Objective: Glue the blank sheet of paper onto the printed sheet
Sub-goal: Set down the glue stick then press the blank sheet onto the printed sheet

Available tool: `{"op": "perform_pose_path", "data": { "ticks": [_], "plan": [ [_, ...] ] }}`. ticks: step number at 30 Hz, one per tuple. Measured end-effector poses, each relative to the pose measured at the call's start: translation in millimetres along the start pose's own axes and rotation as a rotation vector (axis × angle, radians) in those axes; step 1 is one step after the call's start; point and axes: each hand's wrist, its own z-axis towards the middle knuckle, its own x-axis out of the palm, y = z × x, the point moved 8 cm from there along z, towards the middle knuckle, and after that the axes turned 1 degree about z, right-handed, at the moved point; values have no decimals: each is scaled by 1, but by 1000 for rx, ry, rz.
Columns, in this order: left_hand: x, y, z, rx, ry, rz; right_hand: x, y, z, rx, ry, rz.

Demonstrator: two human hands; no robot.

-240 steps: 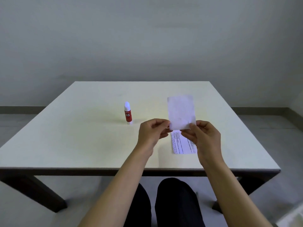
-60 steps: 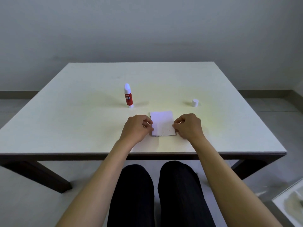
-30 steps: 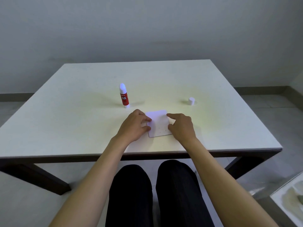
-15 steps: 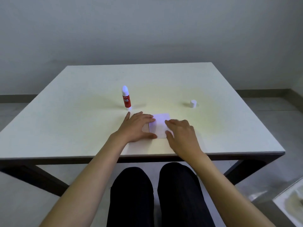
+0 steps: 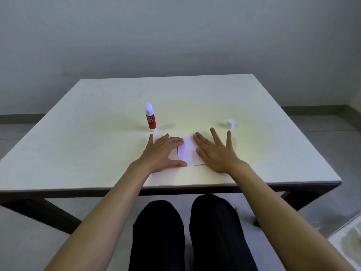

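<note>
currently both hands are flat, palms down, on the table (image 5: 78, 145) near the middle of its near edge. left hand (image 5: 163, 151) has fingers spread and extended, thumb stretched along the near side, fingertips lying over the left part of the blank sheet (image 5: 188, 151). right hand (image 5: 215, 151) is also splayed wide, fingers pointing toward the far edge, its thumb side resting on the right part of the same sheet. neither hand is pinching or gripping anything, both just press down. the blank sheet lies flat between the two hands, only a narrow white strip of it showing, with a dark vertical line along its left side beside the left fingertips. the printed sheet can't be made out, so whether it sits fully under the blank one can't be told. glue stick (image 5: 150, 118) stands upright, red body with white label text and a white rounded tip exposed, just beyond the left hand toward the far edge, apart from it. its white cap (image 5: 230, 124) stands on its own just beyond the right hand's fingertips, toward the right edge, well apart from the stick. dark trousered knees (image 5: 185, 231) show below the near edge.
</note>
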Motion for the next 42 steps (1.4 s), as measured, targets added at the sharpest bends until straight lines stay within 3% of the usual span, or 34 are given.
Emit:
{"op": "perform_pose_path", "data": {
  "ticks": [6, 12, 17, 23, 29, 35, 40, 42],
  "plan": [
    [9, 6, 1, 13, 31, -66, 19, 42, -37, -274, 16, 46],
    [15, 10, 3, -2, 70, -73, -5, 15, 8, -70, 43, -2],
    [14, 12, 6, -5, 52, -147, 17, 51, -15, -303, 7, -11],
    [15, 14, 7, -50, 78, -87, -1, 28, 11, -126, 64, 10],
    [16, 14, 8, -57, 96, -71, 17, 46, -28, -262, 1, 61],
    [16, 14, 7, -67, 112, -67, -1, 14, 10, -65, 53, -15],
    [17, 15, 7, -60, 104, -86, 18, 45, -23, -274, 19, 8],
    [17, 15, 7, -59, 103, -91, 15, 32, -17, -243, 54, 15]
  ]
}}
